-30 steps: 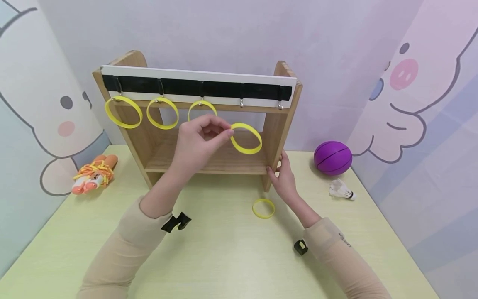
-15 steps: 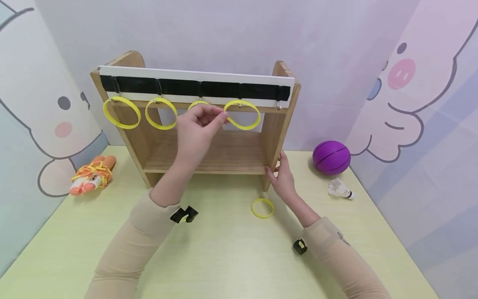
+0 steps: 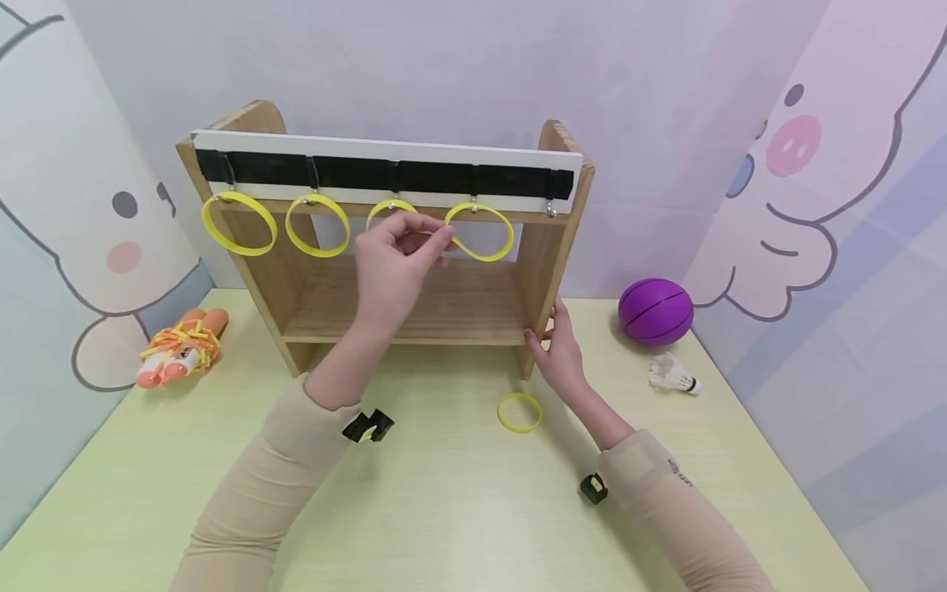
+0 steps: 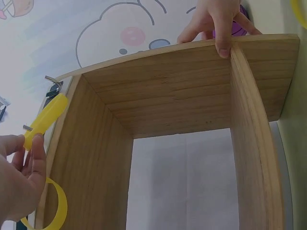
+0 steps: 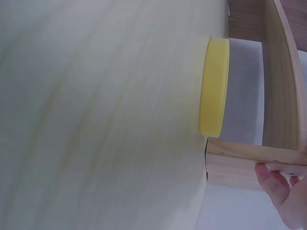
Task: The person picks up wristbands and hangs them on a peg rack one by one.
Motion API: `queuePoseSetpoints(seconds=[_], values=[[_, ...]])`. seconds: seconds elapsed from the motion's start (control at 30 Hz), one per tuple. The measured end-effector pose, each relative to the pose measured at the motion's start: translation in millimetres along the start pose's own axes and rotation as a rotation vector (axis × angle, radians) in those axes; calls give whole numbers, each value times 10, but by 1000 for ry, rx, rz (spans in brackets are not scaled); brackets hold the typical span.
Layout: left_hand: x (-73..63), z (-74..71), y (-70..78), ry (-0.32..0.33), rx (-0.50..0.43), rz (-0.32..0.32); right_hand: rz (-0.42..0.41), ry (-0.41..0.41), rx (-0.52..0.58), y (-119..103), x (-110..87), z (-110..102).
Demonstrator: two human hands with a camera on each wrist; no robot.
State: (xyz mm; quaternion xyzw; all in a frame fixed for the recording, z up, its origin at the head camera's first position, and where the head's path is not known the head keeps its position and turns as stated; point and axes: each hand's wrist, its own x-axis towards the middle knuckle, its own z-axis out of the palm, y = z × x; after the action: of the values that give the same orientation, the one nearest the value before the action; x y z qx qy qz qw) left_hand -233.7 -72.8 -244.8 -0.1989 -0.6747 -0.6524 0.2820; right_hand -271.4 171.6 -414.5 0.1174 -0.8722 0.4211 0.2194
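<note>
My left hand (image 3: 395, 267) pinches the left side of a yellow silicone wristband (image 3: 488, 257) between thumb and fingers. In the head view the band's top overlaps the fourth hook from the left; the left wrist view shows a hook tip (image 4: 28, 128) through this band (image 4: 50, 115). Yellow wristbands hang on the first three hooks, the third (image 3: 379, 212) partly behind my left hand. The rightmost hook (image 3: 551, 208) is bare. My right hand (image 3: 562, 353) grips the right side panel of the wooden rack (image 3: 556, 271) low down. Another yellow wristband (image 3: 519, 429) lies on the table near it.
A purple ball (image 3: 655, 312) and a shuttlecock (image 3: 675, 375) lie to the right of the rack. An orange-and-white toy (image 3: 183, 349) lies at the left. Walls with cartoon figures stand behind and beside the table (image 3: 444, 510).
My left hand has lifted the wristband from in front of the rack's opening to the fourth hook, then dipped it very slightly. My right hand stays on the side panel.
</note>
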Motion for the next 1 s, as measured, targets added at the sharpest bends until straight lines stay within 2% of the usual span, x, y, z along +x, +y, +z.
queuePoseSetpoints(seconds=[0.13, 0.3, 0.63, 0.77, 1.0], values=[[-17, 1, -34, -5, 25, -8, -4, -2, -1, -3, 3, 2], [-33, -10, -44, -9, 86, 22, -6, 2, 5, -8, 2, 0], [-164, -61, -28, 1, 180, 195, -13, 7, 14, -15, -5, -4], [-252, -89, -54, -34, 228, 215, -35, -1, 32, 1, 0, -14], [-436, -122, -158, -132, 286, 202, -46, -48, 109, 49, 34, -68]])
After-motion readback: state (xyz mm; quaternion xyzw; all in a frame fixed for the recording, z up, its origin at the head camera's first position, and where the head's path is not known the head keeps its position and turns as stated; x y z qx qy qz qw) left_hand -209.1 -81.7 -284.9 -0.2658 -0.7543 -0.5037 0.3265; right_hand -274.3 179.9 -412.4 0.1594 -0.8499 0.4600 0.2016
